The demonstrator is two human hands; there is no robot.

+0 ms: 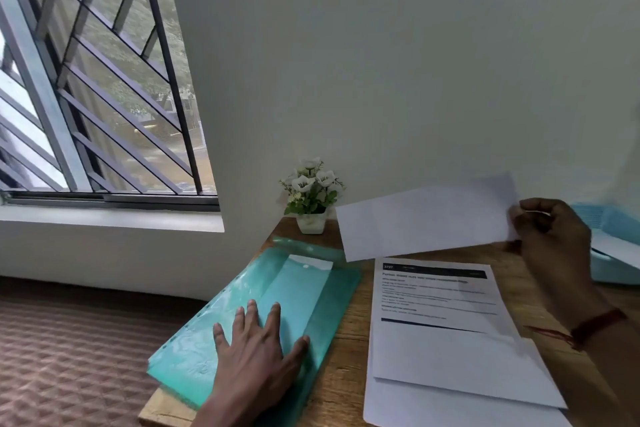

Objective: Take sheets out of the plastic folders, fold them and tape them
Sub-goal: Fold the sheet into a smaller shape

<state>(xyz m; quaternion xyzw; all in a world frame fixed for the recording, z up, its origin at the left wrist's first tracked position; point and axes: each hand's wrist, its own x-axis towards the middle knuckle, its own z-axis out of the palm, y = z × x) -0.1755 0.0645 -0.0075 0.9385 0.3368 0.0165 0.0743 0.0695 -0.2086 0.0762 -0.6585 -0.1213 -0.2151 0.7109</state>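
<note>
A stack of green plastic folders (pixel 304 288) lies on the left part of the wooden table (pixel 346 340), one corner past the table edge. My left hand (pixel 258 340) rests flat on the stack with fingers spread. My right hand (pixel 550 236) pinches the right end of a folded white sheet (pixel 426 220) and holds it in the air above the table's far side. Below it, a printed sheet (pixel 438 295) lies on top of other white sheets (pixel 450 374).
A small pot of white flowers (pixel 311 198) stands at the table's far edge against the wall. A light blue object (pixel 609 246) with a white sheet on it sits at the far right. A barred window (pixel 97 80) and a patterned surface (pixel 69 357) lie left.
</note>
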